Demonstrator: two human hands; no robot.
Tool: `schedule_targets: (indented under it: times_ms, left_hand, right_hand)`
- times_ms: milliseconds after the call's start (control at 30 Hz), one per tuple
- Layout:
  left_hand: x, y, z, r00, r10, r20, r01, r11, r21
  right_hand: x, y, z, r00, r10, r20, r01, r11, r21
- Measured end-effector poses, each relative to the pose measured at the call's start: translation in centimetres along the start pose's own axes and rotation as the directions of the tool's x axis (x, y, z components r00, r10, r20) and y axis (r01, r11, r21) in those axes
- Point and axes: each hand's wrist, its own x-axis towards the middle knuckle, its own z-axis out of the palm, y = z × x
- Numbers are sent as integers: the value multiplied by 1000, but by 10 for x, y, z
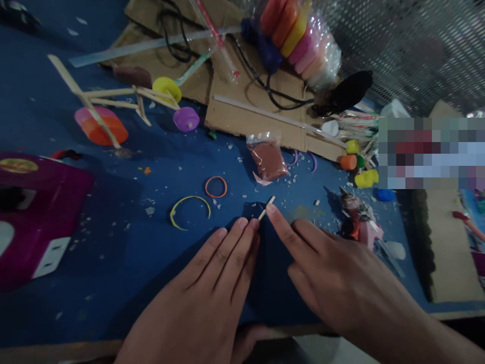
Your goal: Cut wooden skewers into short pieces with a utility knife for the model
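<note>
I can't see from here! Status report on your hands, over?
Flat on blue table: left hand, right hand, fingers open. Fingertips of both touch small wooden stick. Beyond, untouched: yellow band, orange ring.

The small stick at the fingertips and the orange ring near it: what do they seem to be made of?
The small stick is probably wood: it is pale, matte and straight, with a blunt-cut end. The orange ring is a thin, smooth, evenly coloured loop lying flat; it looks like plastic or rubber, and the view does not settle which.
</note>
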Motion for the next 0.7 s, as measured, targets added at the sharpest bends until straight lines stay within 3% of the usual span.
schedule_targets:
  times_ms: [700]
  left_hand:
    - [1,-1,2,1000,2,-2,-2,999,-49]
  right_hand:
    - [6,-9,4,999,43,-21,-45,989,-142]
